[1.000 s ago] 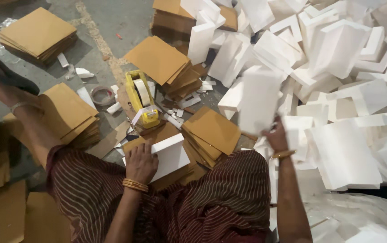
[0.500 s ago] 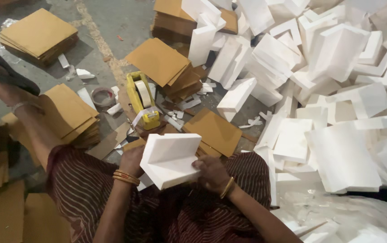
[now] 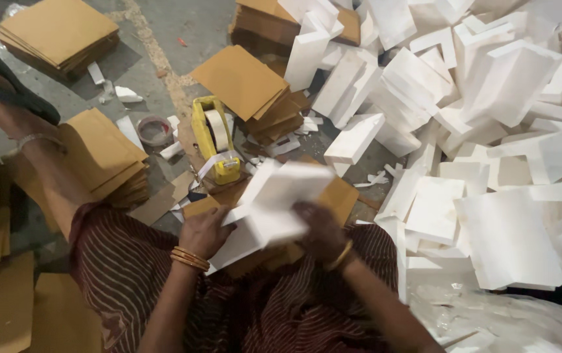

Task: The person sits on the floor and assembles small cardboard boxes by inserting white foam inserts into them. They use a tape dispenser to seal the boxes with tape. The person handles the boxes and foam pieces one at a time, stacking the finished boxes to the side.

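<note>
1. Head view, the hands: the left hand [image 3: 206,230] grips the lower left edge of a white foam piece [image 3: 274,202], fingers curled under it, over the person's lap. The right hand [image 3: 319,230] closes on the right side of the same foam, which is blurred with motion, so I cannot tell whether it is one folded piece or two pressed together.

2. Head view, under the foam: a brown cardboard sheet [image 3: 336,196] lies on the lap just beneath and behind the foam, touching it at the lower edge as far as the blur allows.

3. Head view, close by: a yellow tape dispenser [image 3: 215,138] stands on the floor just beyond the lap, a tape strip hanging from its front end. A spare tape roll [image 3: 155,129] lies to its left.

4. Head view, surroundings: a stack of cardboard sheets [image 3: 245,85] sits beyond the dispenser, and a pile of white foam pieces [image 3: 490,131] fills the right side.

5. Judgement of the step: the foam seems to be in the middle of being squared up between both hands above the cardboard.

6. Judgement of the next move: it calls for steady alignment of the foam's edges with the cardboard, one hand keeping hold while the other frees itself.
</note>
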